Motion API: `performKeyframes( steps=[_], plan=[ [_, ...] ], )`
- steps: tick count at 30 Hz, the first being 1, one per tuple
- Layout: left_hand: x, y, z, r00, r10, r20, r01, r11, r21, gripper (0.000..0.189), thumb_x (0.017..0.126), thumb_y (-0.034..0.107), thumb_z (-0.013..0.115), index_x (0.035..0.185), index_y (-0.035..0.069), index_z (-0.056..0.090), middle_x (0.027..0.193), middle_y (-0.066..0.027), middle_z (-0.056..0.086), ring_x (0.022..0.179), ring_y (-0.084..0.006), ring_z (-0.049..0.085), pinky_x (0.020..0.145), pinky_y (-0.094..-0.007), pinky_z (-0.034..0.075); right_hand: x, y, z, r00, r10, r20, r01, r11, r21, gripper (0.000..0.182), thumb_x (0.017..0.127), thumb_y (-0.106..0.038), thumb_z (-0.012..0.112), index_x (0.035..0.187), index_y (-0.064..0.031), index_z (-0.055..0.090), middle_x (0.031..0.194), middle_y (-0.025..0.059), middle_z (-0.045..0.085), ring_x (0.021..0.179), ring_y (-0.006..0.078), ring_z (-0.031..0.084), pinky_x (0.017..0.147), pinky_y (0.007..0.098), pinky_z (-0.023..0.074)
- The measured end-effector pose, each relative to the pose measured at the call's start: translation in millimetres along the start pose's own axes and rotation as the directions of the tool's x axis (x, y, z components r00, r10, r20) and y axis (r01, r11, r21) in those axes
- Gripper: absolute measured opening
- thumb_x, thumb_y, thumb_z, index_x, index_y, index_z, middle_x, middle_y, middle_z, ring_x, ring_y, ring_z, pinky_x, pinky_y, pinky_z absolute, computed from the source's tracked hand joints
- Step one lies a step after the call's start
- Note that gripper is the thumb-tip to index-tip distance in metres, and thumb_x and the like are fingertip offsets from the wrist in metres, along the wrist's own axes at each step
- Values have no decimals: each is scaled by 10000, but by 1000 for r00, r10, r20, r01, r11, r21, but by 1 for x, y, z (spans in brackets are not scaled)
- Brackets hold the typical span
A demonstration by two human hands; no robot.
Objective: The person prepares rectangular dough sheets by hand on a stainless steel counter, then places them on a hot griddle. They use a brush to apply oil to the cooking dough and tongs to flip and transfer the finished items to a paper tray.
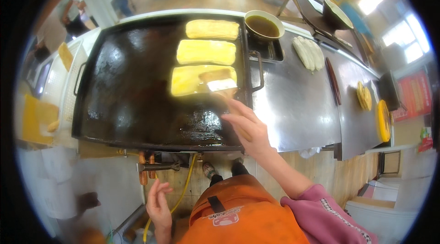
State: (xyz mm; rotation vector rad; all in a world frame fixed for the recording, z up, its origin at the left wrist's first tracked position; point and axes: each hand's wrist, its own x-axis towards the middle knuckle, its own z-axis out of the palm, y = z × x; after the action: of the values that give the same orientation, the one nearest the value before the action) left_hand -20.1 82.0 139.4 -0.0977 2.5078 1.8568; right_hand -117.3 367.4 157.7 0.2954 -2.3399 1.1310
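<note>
My right hand (252, 130) grips the wooden handle of a flat brush (221, 84), blurred by motion. Its bristles lie over the nearest of three oblong flatbreads (185, 80) on a dark, oily griddle (130, 86). The middle flatbread (206, 52) looks wet and bright yellow; the farthest flatbread (212, 29) is paler and duller. Below the griddle's front edge, my left hand (160, 202) hangs with nothing in it, fingers loosely bent and apart.
A bowl of brown liquid (263, 26) stands in a black tray (271, 51) at the griddle's back right corner. Pale dough strips (308, 53) and a dark rolling pin (332, 80) lie on the metal worktop (292, 106). A yellow hose (184, 192) runs below. White baskets (74, 89) stand left.
</note>
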Motion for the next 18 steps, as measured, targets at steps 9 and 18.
performKeyframes(
  steps=[9, 18],
  plan=[
    [4, 5, 22, 998, 31, 48, -34, 998, 58, 330, 870, -32, 397, 1188, -8, 482, 967, -115, 599, 813, -170, 591, 768, -274, 442, 20, 0, -41, 992, 22, -124, -23, 1000, -8, 266, 726, 86, 604, 957, -43, 639, 1171, 141, 548, 1017, 260, 568, 827, 284, 467],
    [13, 45, 77, 967, 159, 201, -174, 983, 61, 314, 862, -44, 392, 1150, -26, 517, 924, -114, 615, 797, -170, 586, 766, -287, 459, 45, 131, -91, 948, 201, -246, -223, 972, -68, 252, 765, 54, 567, 973, -71, 633, 1130, 134, 565, 1017, 255, 558, 838, 301, 462]
  ],
)
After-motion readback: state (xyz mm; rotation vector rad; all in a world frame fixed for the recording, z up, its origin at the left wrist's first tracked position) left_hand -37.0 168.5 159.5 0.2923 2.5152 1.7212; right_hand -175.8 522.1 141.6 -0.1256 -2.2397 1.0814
